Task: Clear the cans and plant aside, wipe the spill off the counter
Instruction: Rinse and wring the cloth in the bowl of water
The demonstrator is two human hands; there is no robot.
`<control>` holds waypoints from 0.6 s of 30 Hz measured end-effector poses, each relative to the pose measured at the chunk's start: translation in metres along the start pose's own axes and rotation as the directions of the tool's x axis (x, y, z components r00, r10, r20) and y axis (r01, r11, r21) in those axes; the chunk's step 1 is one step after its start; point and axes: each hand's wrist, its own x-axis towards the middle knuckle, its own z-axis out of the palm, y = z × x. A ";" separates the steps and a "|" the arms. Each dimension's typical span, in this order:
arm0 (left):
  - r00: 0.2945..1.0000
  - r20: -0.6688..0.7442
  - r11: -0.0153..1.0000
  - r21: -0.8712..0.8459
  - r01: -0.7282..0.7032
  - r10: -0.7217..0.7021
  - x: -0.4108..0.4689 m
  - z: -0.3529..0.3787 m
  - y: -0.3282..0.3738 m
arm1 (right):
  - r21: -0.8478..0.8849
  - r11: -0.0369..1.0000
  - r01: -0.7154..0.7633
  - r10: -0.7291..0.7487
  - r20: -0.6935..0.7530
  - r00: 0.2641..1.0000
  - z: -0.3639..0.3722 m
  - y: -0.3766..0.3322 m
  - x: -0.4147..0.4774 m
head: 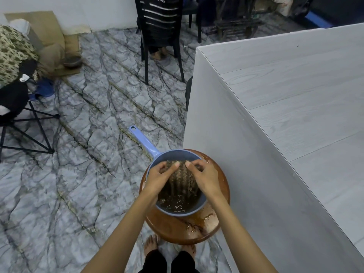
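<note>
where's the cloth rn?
Head view, lower centre: the cloth is in the blue dipper on the wet brown stool, gripped by left hand and right hand, left of the grey counter.

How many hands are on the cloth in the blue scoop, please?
2. The left hand grips the cloth on its left side, the right hand on its right side, both over the blue scoop on the brown stool. None seems hidden.
</note>
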 end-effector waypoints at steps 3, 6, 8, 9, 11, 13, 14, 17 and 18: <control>0.998 -0.059 0.999 -0.047 0.020 -0.022 -0.004 0.005 0.003 | 0.045 0.999 -0.025 0.025 0.010 1.000 0.002 -0.003 -0.001; 0.994 -0.100 0.997 -0.066 0.047 -0.054 -0.003 0.006 0.005 | 0.109 0.993 -0.050 0.028 0.194 0.981 0.001 -0.002 -0.001; 0.982 -0.155 0.994 -0.035 0.106 -0.110 0.001 0.011 0.004 | 0.035 0.999 -0.036 0.027 0.232 0.972 0.004 0.003 0.004; 0.972 -0.181 0.989 -0.024 0.144 -0.146 0.003 0.013 0.003 | -0.011 0.999 -0.037 0.038 0.197 0.980 0.008 0.006 0.008; 0.956 -0.213 0.979 -0.001 0.204 -0.199 0.006 0.018 -0.002 | -0.120 0.989 -0.083 0.093 0.080 0.992 0.021 0.011 0.015; 0.945 -0.240 0.970 0.039 0.238 -0.222 0.007 0.019 -0.006 | -0.168 0.972 -0.167 0.167 -0.012 0.986 0.032 0.015 0.021; 0.939 -0.250 0.966 0.041 0.255 -0.237 0.007 0.019 -0.007 | -0.153 0.968 -0.200 0.198 -0.030 0.980 0.036 0.017 0.023; 0.927 -0.247 0.957 -0.007 0.290 -0.283 0.009 0.020 -0.010 | -0.119 0.965 -0.234 0.241 0.053 0.969 0.040 0.019 0.025; 0.928 -0.249 0.957 0.012 0.289 -0.277 0.009 0.020 -0.011 | -0.160 0.965 -0.210 0.230 0.117 0.966 0.041 0.019 0.024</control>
